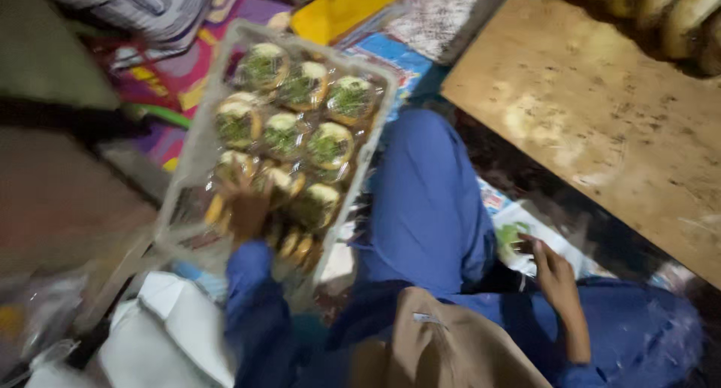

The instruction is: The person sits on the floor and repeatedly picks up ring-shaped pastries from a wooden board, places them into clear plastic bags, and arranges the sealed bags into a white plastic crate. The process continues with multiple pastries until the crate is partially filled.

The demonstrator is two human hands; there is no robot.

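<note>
**A:** What's around you down there?

**B:** I'm sitting on a floor covered in colourful mats (180, 80), with a wooden table (601, 110) slanting off to my right.

**A:** And the hands?

**B:** My left hand (248, 208) is resting inside a clear plastic tray (188, 163), fingers spread over round wrapped pastries (300, 125) topped with green. I can't tell whether it's gripping one; the view is blurring. My right hand (552, 271) is lying loosely open, touching a printed paper sheet (526, 230) beside my blue-clad knee (424, 185).
</note>
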